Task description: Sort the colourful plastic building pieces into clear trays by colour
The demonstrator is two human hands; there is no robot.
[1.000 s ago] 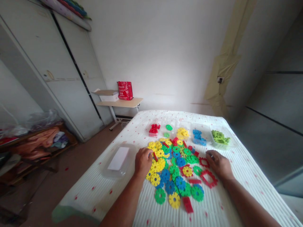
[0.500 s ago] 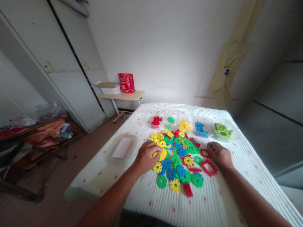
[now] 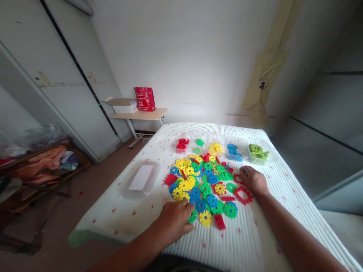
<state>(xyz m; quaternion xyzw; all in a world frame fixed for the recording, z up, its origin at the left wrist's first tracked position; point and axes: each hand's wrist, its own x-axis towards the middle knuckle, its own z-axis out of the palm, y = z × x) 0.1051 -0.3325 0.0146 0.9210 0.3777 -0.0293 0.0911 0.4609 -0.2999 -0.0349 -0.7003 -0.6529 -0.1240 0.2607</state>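
Observation:
My left hand (image 3: 176, 219) is at the near left edge of a pile of notched plastic discs. Its thumb and fingers are apart around a green disc (image 3: 193, 216), which they partly cover. Close by lie a yellow disc (image 3: 205, 218) and a blue disc (image 3: 200, 206). My right hand (image 3: 255, 180) rests on the table at the pile's right side, its fingers curled beside a small red frame piece (image 3: 238, 178). Whether anything is under those fingertips is hidden. A larger red ring (image 3: 244, 195) lies just in front of that hand.
Clear boxes along the back hold red pieces (image 3: 182, 144), green discs (image 3: 200, 142), yellow discs (image 3: 215, 147), blue pieces (image 3: 234, 152) and light green pieces (image 3: 258, 152). A clear lid with white paper (image 3: 141, 177) lies left. Behind, a side table (image 3: 150, 114) carries a red bag (image 3: 145, 99).
My left hand has moved off the yellow discs toward me, to the green disc at the near edge. The right hand stays by the red pieces. The view has shifted slightly right.

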